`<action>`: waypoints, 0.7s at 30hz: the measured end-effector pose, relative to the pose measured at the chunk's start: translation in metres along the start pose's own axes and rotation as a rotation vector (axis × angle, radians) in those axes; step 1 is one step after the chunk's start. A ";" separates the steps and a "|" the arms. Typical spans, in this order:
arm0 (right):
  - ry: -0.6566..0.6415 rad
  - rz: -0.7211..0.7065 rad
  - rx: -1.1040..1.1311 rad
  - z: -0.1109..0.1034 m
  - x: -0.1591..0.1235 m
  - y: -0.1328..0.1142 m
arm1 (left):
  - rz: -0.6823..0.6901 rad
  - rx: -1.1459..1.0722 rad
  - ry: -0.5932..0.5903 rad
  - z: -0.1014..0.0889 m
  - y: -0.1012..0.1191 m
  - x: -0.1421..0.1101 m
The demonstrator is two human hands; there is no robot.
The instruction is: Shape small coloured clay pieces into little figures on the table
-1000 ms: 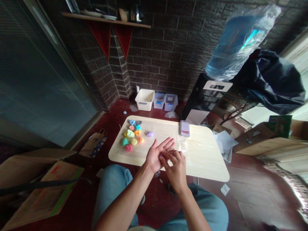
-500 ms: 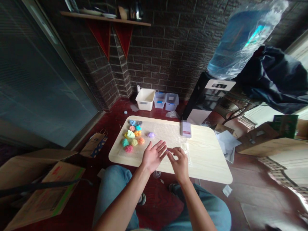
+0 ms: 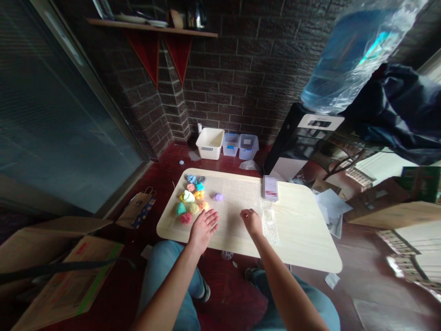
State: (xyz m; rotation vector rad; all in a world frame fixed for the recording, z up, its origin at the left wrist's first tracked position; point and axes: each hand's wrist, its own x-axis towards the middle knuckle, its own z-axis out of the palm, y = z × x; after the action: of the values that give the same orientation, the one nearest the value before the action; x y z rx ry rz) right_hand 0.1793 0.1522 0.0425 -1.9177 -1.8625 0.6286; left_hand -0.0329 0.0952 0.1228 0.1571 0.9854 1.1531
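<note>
One purple clay lump [image 3: 218, 196] sits by itself on the bubble wrap [image 3: 237, 191], perhaps kept apart so its colour stays clean. The sheet seems laid to keep soft clay off the desk [image 3: 303, 225]. Nearer the wearer than the purple lump and slightly to its left, the left hand [image 3: 202, 226] hangs with palm turned up and fingers spread, grasping nothing, a pose that would suit bearing something small. Nearer the wearer and right of that lump, the right hand [image 3: 252, 222] draws its thumb and fingers close together, as for a fine pinch; I cannot tell whether anything is between them.

Left of the purple lump, eleven other lumps [image 3: 188, 196] crowd together, probably bunched for easy reach: blue, grey, salmon, turquoise, yellow, pale green, orange, teal, pale yellow, peach and crimson, one of each. On the floor beyond the purple lump, one cream bin [image 3: 210, 146] and two clear tubs [image 3: 248, 148] stand in a row, likely out of the way of feet
</note>
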 end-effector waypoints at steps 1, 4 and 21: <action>-0.015 0.002 -0.018 0.004 0.001 0.002 | 0.014 0.031 0.021 -0.001 0.000 0.003; -0.038 0.004 -0.060 0.011 0.002 0.007 | 0.059 0.123 0.069 -0.001 0.001 0.012; -0.059 -0.050 -0.100 0.017 0.002 0.014 | 0.198 0.523 0.094 -0.008 -0.006 0.026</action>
State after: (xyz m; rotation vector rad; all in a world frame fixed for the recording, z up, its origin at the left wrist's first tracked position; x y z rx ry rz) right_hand 0.1810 0.1535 0.0202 -1.9270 -2.0079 0.5924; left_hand -0.0332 0.1109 0.1006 0.6353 1.3649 1.0647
